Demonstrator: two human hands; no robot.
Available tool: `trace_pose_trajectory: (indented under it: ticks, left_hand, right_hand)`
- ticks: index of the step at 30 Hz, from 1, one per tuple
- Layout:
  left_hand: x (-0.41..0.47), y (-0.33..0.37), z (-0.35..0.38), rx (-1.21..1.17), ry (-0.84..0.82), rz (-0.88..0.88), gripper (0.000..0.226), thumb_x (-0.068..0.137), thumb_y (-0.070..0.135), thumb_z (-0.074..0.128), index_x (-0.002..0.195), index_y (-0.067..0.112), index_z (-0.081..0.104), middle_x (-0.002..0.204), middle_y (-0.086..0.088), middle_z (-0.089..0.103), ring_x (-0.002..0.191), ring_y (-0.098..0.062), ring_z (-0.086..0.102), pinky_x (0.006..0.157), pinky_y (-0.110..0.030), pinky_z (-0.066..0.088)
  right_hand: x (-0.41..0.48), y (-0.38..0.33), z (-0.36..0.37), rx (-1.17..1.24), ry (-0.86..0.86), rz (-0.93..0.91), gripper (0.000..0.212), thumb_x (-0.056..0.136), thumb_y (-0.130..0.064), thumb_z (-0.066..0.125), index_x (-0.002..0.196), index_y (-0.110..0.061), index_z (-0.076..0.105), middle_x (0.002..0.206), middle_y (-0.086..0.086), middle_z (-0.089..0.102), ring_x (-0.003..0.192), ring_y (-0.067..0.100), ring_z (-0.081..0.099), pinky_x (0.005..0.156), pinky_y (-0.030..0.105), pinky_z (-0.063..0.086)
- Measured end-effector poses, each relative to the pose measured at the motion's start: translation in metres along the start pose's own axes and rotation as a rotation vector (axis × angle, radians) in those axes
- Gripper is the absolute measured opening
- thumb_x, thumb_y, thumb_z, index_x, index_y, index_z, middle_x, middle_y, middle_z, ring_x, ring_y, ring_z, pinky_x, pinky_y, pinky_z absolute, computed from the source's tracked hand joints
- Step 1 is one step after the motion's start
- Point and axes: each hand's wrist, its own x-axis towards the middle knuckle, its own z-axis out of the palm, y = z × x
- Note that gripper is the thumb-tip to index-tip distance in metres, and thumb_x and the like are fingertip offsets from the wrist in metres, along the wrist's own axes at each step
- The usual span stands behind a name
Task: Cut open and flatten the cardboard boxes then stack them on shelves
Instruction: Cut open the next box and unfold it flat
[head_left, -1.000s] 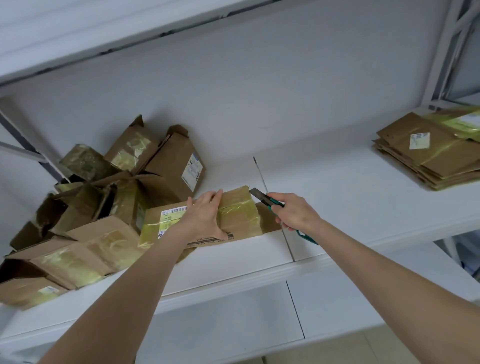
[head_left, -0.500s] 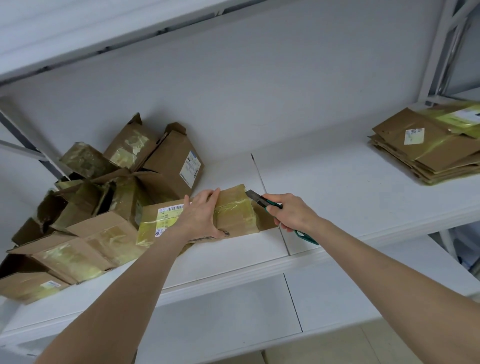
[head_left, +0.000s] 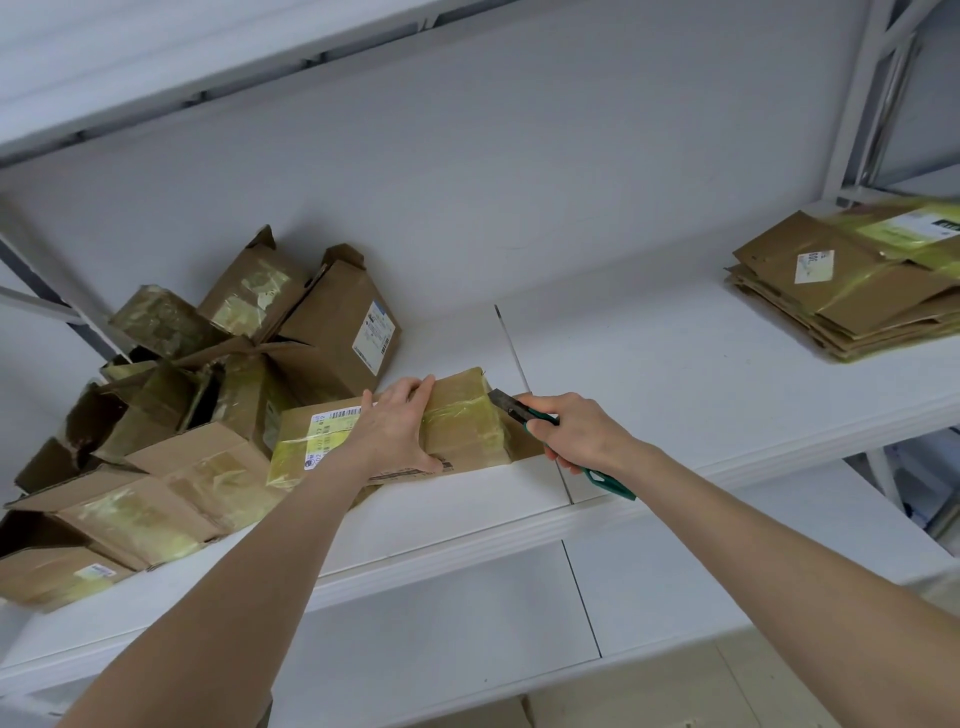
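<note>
Two groups of cardboard occupy the white shelf (head_left: 675, 374), and they indicate the progress of the task. At the left end, a heap of uncut boxes (head_left: 182, 415) lies jumbled against the back wall and runs forward to the front edge; most boxes in it remain three-dimensional, several with flaps open. At the right end, a stack of flattened boxes (head_left: 852, 291) lies near the right upright, well apart from the heap. As a judgement, the heap outweighs the stack, so most of the work remains.

Between them, near the front edge and just right of the heap, lies the taped box (head_left: 457, 421) currently in hand. It is not yet flattened. The left hand (head_left: 395, 431) presses flat on its top, fingers spread wide toward the far edge, and steadies it. The right hand (head_left: 576, 428) is closed around the green utility knife (head_left: 524, 413), whose blade tip meets the right end of the box at the tape. Whether the blade has entered the tape cannot be determined.
</note>
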Motion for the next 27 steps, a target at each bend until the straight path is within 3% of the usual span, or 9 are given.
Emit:
trace_pose_trajectory:
  ticks: [5, 15, 19, 22, 27]
  left_hand:
    - [0.0, 0.0, 0.0, 0.018, -0.001, -0.005, 0.119, 0.069, 0.055, 0.078, 0.155, 0.018, 0.005, 0.15, -0.003, 0.022, 0.141, -0.022, 0.022, 0.118, -0.058, 0.01]
    - [-0.003, 0.0, -0.003, 0.032, -0.014, 0.001, 0.119, 0.069, 0.055, 0.079, 0.155, 0.019, 0.004, 0.151, -0.002, 0.022, 0.141, -0.022, 0.023, 0.117, -0.057, 0.013]
    - [-0.006, 0.0, -0.003, 0.025, -0.017, 0.01, 0.119, 0.069, 0.054, 0.079, 0.155, 0.019, 0.004, 0.152, -0.002, 0.021, 0.142, -0.021, 0.021, 0.118, -0.056, 0.012]
    - [-0.007, -0.001, -0.003, 0.012, -0.016, 0.002, 0.119, 0.069, 0.052, 0.079, 0.155, 0.019, 0.004, 0.152, -0.001, 0.02, 0.142, -0.021, 0.021, 0.118, -0.056, 0.01]
    - [-0.006, -0.001, -0.003, 0.004, -0.024, 0.005, 0.118, 0.069, 0.051, 0.08, 0.154, 0.019, 0.006, 0.152, -0.002, 0.021, 0.141, -0.022, 0.022, 0.117, -0.057, 0.011]
  right_hand:
    - [-0.009, -0.004, -0.001, -0.034, -0.003, 0.009, 0.035, 0.102, -0.021, 0.043, 0.132, -0.033, 0.056, 0.068, 0.003, 0.055, 0.054, 0.016, 0.051, 0.055, 0.028, 0.049]
    - [-0.023, -0.006, -0.005, -0.196, -0.054, -0.007, 0.037, 0.101, -0.026, 0.043, 0.134, -0.039, 0.052, 0.073, 0.0, 0.056, 0.064, 0.02, 0.058, 0.07, 0.038, 0.057]
    - [-0.025, -0.01, -0.016, -0.189, -0.101, 0.0, 0.041, 0.1, -0.024, 0.044, 0.135, -0.042, 0.051, 0.074, 0.003, 0.059, 0.059, 0.018, 0.054, 0.059, 0.03, 0.05]
    - [-0.017, -0.01, -0.025, -0.152, -0.014, 0.03, 0.041, 0.097, -0.024, 0.047, 0.131, -0.044, 0.055, 0.07, 0.001, 0.061, 0.052, 0.016, 0.052, 0.052, 0.024, 0.045]
    - [0.003, -0.015, -0.012, -0.111, 0.093, 0.043, 0.032, 0.098, -0.023, 0.042, 0.121, -0.033, 0.062, 0.072, 0.003, 0.063, 0.057, 0.021, 0.058, 0.067, 0.038, 0.056]
